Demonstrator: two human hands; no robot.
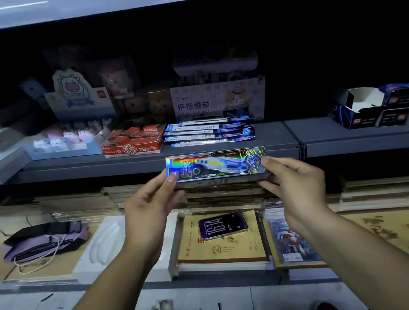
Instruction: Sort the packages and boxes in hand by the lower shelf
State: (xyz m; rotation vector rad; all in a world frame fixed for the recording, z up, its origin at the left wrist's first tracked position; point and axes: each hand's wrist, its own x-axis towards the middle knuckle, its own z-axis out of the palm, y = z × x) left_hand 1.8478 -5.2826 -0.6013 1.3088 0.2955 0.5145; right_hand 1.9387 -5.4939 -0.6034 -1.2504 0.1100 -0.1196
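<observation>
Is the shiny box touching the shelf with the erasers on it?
Cannot tell. In the head view both hands hold the shiny box against the grey shelf's front edge; no gap or contact shows.

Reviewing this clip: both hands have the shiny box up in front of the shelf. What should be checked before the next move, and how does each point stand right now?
1. Left hand grips the box at its left end: ok, thumb on top, fingers below.
2. Right hand grips the right end: ok.
3. Box held level: ok, roughly horizontal.
4. Free strip on the shelf ahead: ok, bare front edge just above the box.
5. Blue packets close behind that strip: ok, apart from the box.
6. Phone lying below on the notebooks: not ok, right under the box if it slips.
</observation>
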